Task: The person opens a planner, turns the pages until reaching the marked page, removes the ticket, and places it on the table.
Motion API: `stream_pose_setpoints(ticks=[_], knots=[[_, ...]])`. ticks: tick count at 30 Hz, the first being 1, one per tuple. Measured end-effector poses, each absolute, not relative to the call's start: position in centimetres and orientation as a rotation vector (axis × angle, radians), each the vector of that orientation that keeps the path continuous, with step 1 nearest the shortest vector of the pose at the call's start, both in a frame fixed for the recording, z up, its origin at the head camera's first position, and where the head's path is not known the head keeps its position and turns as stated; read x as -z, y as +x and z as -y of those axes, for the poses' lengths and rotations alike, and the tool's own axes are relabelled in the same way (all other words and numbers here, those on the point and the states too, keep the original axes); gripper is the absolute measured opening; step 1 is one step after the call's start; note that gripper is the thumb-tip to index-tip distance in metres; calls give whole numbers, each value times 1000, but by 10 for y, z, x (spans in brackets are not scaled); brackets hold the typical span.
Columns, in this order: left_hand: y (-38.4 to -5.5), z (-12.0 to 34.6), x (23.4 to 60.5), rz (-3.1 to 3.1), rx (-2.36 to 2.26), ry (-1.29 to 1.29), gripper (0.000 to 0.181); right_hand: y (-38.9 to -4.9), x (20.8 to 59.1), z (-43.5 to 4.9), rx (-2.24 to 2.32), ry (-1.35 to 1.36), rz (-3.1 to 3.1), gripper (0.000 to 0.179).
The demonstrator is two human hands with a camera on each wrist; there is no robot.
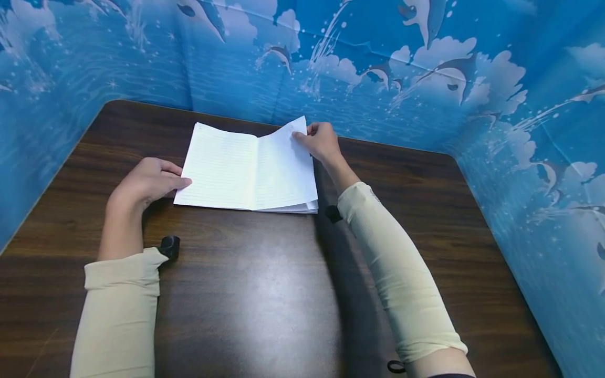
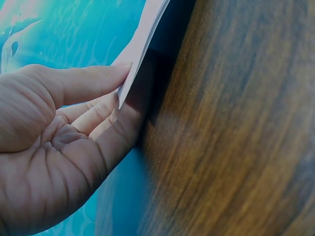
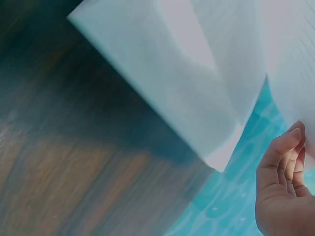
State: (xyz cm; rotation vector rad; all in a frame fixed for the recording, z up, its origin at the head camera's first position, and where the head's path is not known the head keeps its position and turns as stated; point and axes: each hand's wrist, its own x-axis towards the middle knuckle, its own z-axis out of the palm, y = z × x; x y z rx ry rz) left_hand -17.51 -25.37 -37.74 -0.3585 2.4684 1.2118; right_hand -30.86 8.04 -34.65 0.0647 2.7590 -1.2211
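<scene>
An open notebook (image 1: pixel 222 165) with white, faintly lined pages lies near the far edge of the table. My left hand (image 1: pixel 148 184) pinches its left edge, thumb on top of the page and fingers beneath, as the left wrist view shows with the notebook edge (image 2: pixel 133 73) between them. At the upper right corner my right hand (image 1: pixel 323 142) pinches a raised page (image 1: pixel 288 152) between thumb and fingers. That page bends up off the sheets below it. In the right wrist view, the lower sheets (image 3: pixel 147 73) lie apart from the lifted one.
The dark wood-grain table (image 1: pixel 246 294) has rounded far corners. A blue curtain with dolphins (image 1: pixel 236 79) hangs behind it and along the sides. Black wrist devices (image 1: pixel 170 247) show at both cream sleeves (image 1: pixel 118 310).
</scene>
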Motion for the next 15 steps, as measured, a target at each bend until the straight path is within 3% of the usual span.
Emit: stream_pose_setpoints(ticks=[15], knots=[[-177, 253, 379, -2464, -1213, -366, 59, -304, 325, -63, 1278, 16, -2672, 32]])
